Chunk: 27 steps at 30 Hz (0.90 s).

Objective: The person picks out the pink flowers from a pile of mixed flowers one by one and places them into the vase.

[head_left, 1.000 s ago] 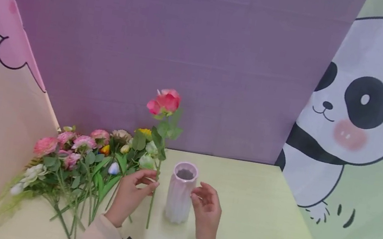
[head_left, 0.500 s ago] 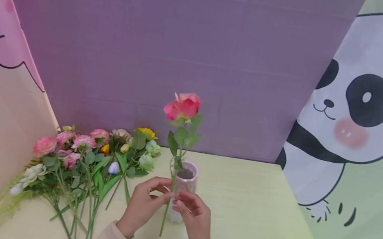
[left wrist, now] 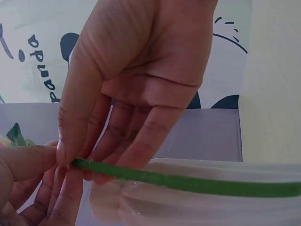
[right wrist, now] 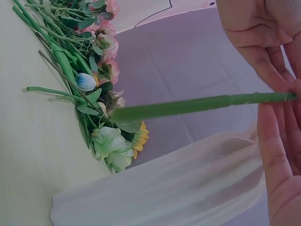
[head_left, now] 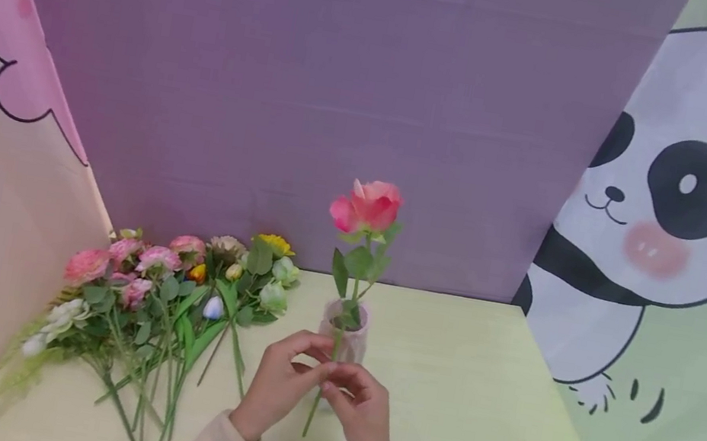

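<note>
An artificial pink-red rose (head_left: 365, 207) stands nearly upright in front of the vase, its leafy stem leaning slightly. My left hand (head_left: 280, 386) pinches the green stem between thumb and fingers. From the other side, my right hand (head_left: 362, 416) has its thumb and fingertips on the same stem, the two hands' fingertips meeting there. Just behind them is a pale pink fluted vase (head_left: 357, 344), partly covered by hands and leaves. The bare lower stem (left wrist: 211, 184) juts out below the fingers, running alongside the vase wall in both wrist views.
A heap of artificial flowers (head_left: 160, 259) lies at the left on the pale table (head_left: 469, 408), stems pointing toward the front. It includes pink blooms, a blue-white tulip (head_left: 213, 308) and a yellow flower (head_left: 276, 244). A purple backdrop (head_left: 345, 96) rises behind the table.
The rose has moved right, from beside the vase to in front of it. My left hand went with it, and my right hand came from the vase's right side to the stem.
</note>
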Available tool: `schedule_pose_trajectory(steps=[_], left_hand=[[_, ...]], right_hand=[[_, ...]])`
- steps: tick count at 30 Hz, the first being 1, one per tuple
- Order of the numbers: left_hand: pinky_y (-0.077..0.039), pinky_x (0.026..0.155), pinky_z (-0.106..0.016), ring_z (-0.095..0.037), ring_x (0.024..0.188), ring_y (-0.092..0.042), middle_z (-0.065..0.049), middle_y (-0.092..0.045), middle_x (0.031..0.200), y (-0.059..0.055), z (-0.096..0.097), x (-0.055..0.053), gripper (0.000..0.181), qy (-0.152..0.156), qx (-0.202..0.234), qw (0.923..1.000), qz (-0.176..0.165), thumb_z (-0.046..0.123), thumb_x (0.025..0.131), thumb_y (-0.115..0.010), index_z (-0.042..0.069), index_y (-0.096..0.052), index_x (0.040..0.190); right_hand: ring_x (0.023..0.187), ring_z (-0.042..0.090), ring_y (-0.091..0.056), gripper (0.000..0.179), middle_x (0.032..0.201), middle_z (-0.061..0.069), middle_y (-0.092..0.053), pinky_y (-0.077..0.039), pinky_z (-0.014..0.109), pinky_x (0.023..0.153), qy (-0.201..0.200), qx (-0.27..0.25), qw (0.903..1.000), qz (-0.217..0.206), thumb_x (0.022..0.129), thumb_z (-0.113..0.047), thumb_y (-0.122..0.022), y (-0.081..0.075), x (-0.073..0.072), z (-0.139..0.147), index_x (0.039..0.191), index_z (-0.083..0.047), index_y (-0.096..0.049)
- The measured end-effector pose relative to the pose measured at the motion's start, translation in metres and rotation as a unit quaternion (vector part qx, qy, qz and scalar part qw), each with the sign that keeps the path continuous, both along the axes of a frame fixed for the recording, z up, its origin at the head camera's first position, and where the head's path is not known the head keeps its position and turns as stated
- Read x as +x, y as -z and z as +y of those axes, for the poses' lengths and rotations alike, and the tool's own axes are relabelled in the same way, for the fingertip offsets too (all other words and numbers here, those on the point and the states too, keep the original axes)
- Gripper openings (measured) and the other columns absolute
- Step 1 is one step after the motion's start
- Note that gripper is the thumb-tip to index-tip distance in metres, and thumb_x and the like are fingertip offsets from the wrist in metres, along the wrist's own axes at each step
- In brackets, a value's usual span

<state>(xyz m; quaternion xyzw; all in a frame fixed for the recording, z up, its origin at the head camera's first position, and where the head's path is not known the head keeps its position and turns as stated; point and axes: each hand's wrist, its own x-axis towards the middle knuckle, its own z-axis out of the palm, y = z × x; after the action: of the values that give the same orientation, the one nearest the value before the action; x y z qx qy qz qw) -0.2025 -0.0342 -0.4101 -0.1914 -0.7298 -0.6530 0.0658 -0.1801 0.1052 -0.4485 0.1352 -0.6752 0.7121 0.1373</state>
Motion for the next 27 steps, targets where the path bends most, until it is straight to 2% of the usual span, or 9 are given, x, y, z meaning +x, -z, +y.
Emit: schedule_pose_trajectory(steps=[6,16,22,27], left_hand=[[-0.056,0.067,-0.025,-0.014,0.085,-0.063,-0.006,-0.066,0.097,-0.001,0.004,0.0,0.024,0.011,-0.012,0.9999,-0.001,0.014,0.081,-0.073,0.008,-0.069,0.104],[-0.057,0.068,-0.026,-0.013,0.088,-0.063,-0.007,-0.066,0.102,-0.004,0.006,0.003,0.028,0.037,-0.013,0.9991,-0.017,0.017,0.084,-0.072,0.008,-0.068,0.11],[-0.056,0.068,-0.024,-0.012,0.088,-0.062,-0.004,-0.067,0.108,-0.002,0.001,0.003,0.028,0.023,-0.009,0.9994,-0.025,0.023,0.085,-0.07,0.014,-0.068,0.111],[-0.055,0.065,-0.023,-0.011,0.084,-0.062,-0.005,-0.068,0.107,0.005,-0.01,0.002,0.026,-0.002,-0.019,0.9992,-0.035,0.022,0.085,-0.07,0.012,-0.068,0.11]], right_hand=[[0.078,0.008,-0.065,0.016,0.087,0.0,-0.068,-0.059,0.033,0.067,0.03,-0.005,0.9994,0.017,0.08,0.01,-0.066,-0.004,0.001,0.002,0.095,0.01,-0.062],[0.077,0.01,-0.065,0.016,0.086,-0.003,-0.068,-0.059,0.034,0.067,0.059,0.006,0.9983,-0.001,0.079,0.004,-0.07,-0.006,0.004,0.004,0.094,0.005,-0.063],[0.074,0.013,-0.066,0.016,0.085,0.001,-0.067,-0.059,0.036,0.064,0.048,0.002,0.9988,0.002,0.08,0.001,-0.07,-0.005,0.002,0.005,0.094,0.005,-0.062],[0.074,0.012,-0.066,0.016,0.083,0.017,-0.066,-0.059,0.036,0.063,0.048,-0.003,0.9987,0.014,0.079,0.007,-0.069,-0.004,-0.001,0.007,0.093,0.01,-0.061]])
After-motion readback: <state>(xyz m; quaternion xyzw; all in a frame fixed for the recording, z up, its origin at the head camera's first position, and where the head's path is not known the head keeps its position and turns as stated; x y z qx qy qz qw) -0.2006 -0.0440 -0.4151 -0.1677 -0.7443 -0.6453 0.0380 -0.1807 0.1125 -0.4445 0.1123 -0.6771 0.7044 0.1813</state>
